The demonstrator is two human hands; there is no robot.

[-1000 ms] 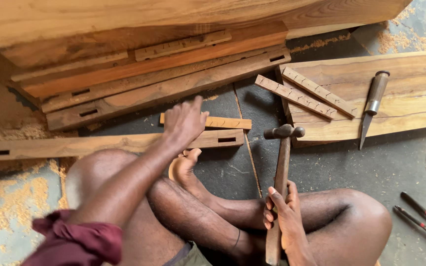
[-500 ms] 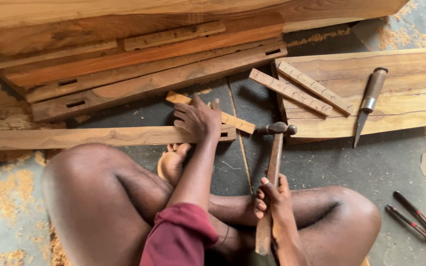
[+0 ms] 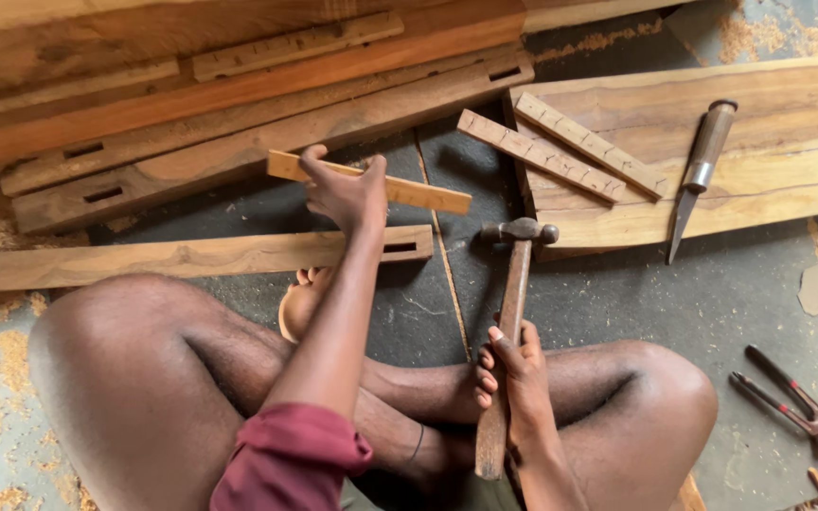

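Head view, left to right: a long mortised rail (image 3: pixel 191 255) lies on the floor (image 3: pixel 731 293), its slot uncut by any tool now. The left hand (image 3: pixel 343 194) pinches a thin light wooden strip (image 3: pixel 371 182) just above it, the grip pressed on the strip. Near right, the right hand (image 3: pixel 513 378) wraps the hammer (image 3: pixel 513 312) handle, head idle. Far right lies a chisel (image 3: pixel 698 170), untouched; fitting looks barely begun

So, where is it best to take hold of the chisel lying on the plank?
Probably at the wooden handle of the chisel, coming from above. It lies flat on the wide plank, handle at the far end, free on both sides; the pointed blade faces the person.
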